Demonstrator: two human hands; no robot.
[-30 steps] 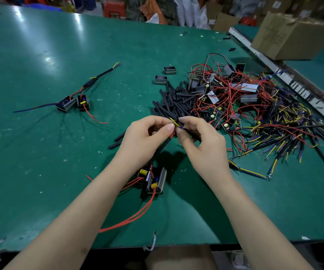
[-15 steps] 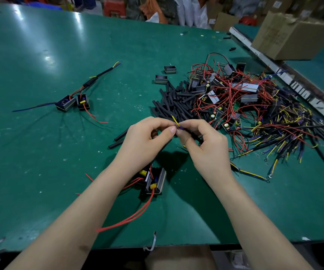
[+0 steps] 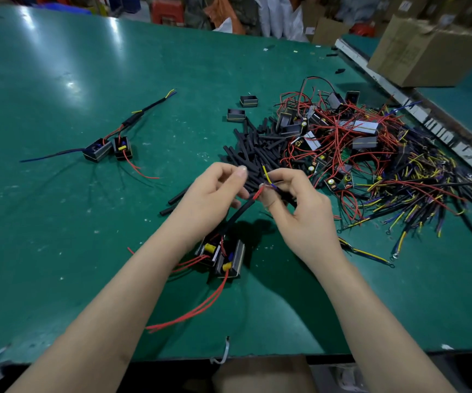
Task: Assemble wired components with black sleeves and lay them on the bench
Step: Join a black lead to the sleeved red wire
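Above the green bench [image 3: 87,222], my right hand [image 3: 300,211] pinches the bare ends of a yellow, a blue and a red wire [image 3: 267,181]. A black sleeve [image 3: 240,214] covers these wires and slants down to two small black components [image 3: 222,255] lying between my wrists. My left hand [image 3: 209,194] is curled beside the sleeve, its lower fingers around the sleeve's upper part and its thumb tip raised. Red leads [image 3: 197,310] trail from the components toward the bench's near edge. One finished sleeved assembly [image 3: 107,148] lies at the left.
A heap of loose black sleeves [image 3: 257,148] lies just beyond my hands. Right of it sits a tangle of components with red wires [image 3: 331,131] and yellow-blue leads [image 3: 427,191]. Two empty housings [image 3: 248,101] and a cardboard box [image 3: 427,49] stand farther back.
My left thumb has come away from my right fingertips, opening a small gap. The wire ends now stand free above the sleeve in my right hand's pinch.
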